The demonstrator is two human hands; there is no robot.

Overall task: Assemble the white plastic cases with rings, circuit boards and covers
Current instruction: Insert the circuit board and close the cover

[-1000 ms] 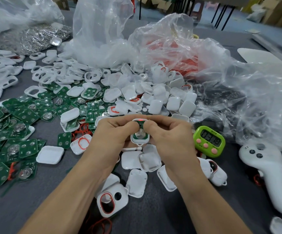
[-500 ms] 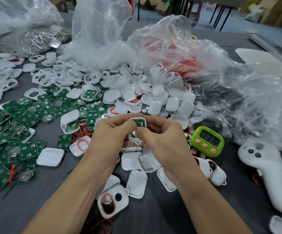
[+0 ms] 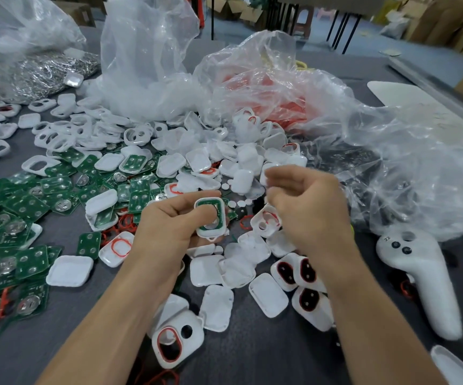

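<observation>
White case [image 3: 210, 233] with green board [image 3: 207, 203] inside, held above grey table [image 3: 252, 357], pinched by thumb and curled fingers of left hand [image 3: 169, 226]; right hand [image 3: 308, 209] just beside, blurred, fingers loosely curled, hold unclear; loose covers [image 3: 205, 269] beneath.

Two bare arms are showing, w/ L hand [image 3: 169, 226] on the left & R hand [image 3: 310, 215] on the right. Both forearms [image 3: 108, 309] are running uncovered from wrists to the near edge. R hand's fingers [image 3: 280, 176] are looking motion-blurred, so nails etc. can't be told.
</observation>
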